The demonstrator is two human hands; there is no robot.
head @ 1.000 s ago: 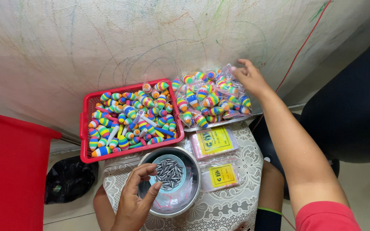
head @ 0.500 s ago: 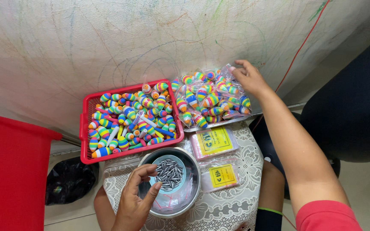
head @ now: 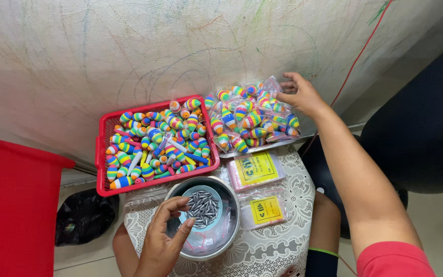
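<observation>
Resting my left hand on the metal bowl rim at 6 o'clock (grip open, fingers curled over grey sinkers); my right hand, open, touches bagged rainbow floats at 1 o'clock.

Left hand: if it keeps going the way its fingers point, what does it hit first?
The left hand points up and right over the metal bowl. First in line, most likely, is the pile of small grey weights inside it, just beyond the fingertips. Depth is unclear; it may already be touching them.
</observation>
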